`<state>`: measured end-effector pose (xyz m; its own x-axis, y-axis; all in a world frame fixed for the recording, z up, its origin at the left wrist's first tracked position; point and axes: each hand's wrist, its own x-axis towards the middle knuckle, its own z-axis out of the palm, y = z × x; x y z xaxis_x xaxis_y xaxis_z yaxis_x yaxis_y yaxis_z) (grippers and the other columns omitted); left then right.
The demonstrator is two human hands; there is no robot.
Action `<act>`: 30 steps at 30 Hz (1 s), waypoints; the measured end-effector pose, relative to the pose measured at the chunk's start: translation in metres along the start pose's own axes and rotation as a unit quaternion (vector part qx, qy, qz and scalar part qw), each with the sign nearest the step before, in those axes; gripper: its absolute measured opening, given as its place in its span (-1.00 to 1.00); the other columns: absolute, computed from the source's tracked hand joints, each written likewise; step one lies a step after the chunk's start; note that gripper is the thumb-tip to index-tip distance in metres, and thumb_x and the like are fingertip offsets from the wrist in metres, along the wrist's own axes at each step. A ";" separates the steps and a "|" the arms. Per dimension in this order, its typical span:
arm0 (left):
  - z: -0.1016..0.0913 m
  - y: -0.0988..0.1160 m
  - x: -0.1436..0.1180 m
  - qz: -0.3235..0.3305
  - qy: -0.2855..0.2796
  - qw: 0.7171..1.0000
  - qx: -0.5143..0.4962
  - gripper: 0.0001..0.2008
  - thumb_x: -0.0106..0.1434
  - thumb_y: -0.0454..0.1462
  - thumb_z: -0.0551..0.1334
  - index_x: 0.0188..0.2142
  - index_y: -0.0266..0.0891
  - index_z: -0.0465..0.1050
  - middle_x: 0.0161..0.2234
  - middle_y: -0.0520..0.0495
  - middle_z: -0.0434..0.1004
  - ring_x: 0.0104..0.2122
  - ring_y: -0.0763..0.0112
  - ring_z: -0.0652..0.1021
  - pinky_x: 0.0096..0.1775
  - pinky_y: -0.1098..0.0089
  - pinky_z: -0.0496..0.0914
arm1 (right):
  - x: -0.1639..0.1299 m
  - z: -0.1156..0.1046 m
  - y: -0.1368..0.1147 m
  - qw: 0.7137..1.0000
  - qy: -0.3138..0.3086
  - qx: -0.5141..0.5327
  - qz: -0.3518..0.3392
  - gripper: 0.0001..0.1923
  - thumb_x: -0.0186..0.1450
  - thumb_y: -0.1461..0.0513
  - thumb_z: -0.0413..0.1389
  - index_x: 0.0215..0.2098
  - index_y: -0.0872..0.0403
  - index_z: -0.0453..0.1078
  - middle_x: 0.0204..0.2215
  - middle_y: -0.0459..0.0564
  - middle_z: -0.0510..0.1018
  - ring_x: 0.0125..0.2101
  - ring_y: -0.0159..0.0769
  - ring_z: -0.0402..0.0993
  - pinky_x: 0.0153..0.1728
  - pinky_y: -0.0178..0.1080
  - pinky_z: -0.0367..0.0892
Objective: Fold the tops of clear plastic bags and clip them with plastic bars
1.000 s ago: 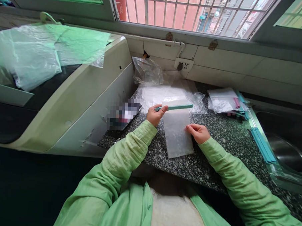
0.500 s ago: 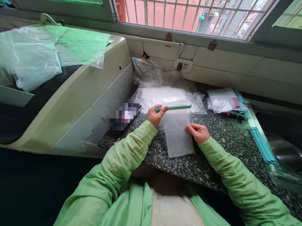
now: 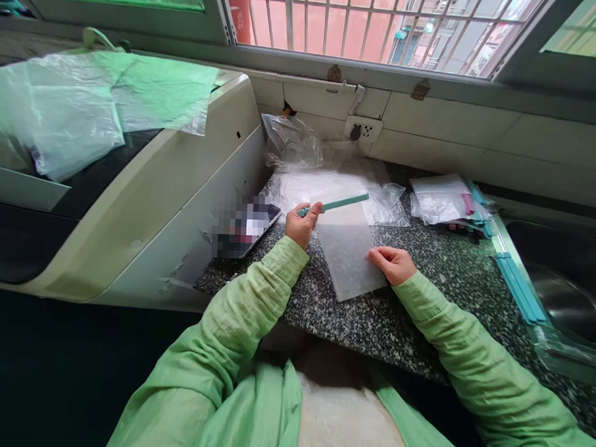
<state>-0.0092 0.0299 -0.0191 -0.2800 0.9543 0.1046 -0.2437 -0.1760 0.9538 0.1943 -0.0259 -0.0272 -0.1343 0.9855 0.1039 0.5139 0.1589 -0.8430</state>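
My left hand [image 3: 302, 225] is closed around one end of a slim teal stick-like piece [image 3: 345, 202], whose free end slants up to the right. Below and behind that piece hangs a translucent frosted plastic bag [image 3: 348, 258] above the speckled counter. The bag's right edge is pinched between the thumb and fingers of my right hand [image 3: 392, 264]. Whether the left fingers also grip the bag's top cannot be made out. Behind the hands lies a pile of clear plastic bags [image 3: 304, 187].
A phone [image 3: 261, 228], partly blurred out, lies left on the granite counter [image 3: 423, 308]. At right are filled bags [image 3: 440, 197], teal strips [image 3: 520, 286] and a steel sink [image 3: 566, 301]. A large cream-coloured machine [image 3: 197, 160] stands left, and a socket [image 3: 364, 129] is on the wall.
The teal piece has tilted, its free end rising and shifting left with my left hand. The bag has turned, its lower edge moving up and slightly right. My right hand keeps its pinch.
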 end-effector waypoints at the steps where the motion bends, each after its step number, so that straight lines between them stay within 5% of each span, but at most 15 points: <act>1: 0.000 -0.001 0.001 0.003 0.008 1.000 -0.002 -0.63 -0.12 -0.04 0.30 -0.63 -0.30 0.30 -0.82 0.19 0.12 -0.79 0.70 0.13 -0.71 0.54 0.00 | 0.000 0.000 0.000 1.000 0.001 -0.001 0.001 -0.60 0.02 -0.04 0.03 -0.64 0.11 0.41 -0.74 -0.11 0.37 -0.66 -0.44 0.21 -0.62 -0.36 0.13; 18: -0.004 -0.011 0.005 0.030 0.031 0.999 -0.010 -0.61 -0.16 -0.03 0.32 -0.56 -0.30 0.28 -0.77 0.21 0.12 -0.76 0.71 0.14 -0.69 0.56 0.00 | -0.001 0.000 -0.002 1.000 0.008 -0.020 -0.001 -0.63 0.03 0.00 0.01 -0.67 0.11 0.37 -0.75 -0.10 0.36 -0.67 -0.44 0.19 -0.62 -0.35 0.10; 30: -0.003 0.001 0.009 0.030 0.093 0.994 -0.053 -0.66 -0.10 -0.10 0.31 -0.61 -0.30 0.23 -0.75 0.17 0.29 -0.80 0.73 0.13 -0.73 0.55 0.00 | 0.001 -0.017 0.001 0.995 -0.067 -0.067 0.035 -0.61 0.00 -0.03 -0.03 -0.68 0.12 0.29 -0.74 -0.11 0.28 -0.66 -0.45 0.14 -0.59 -0.34 0.10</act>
<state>-0.0145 0.0374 -0.0177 -0.4604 0.8825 0.0966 -0.3150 -0.2641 0.9116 0.2088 -0.0238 -0.0193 -0.2011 0.9791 -0.0303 0.6327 0.1062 -0.7671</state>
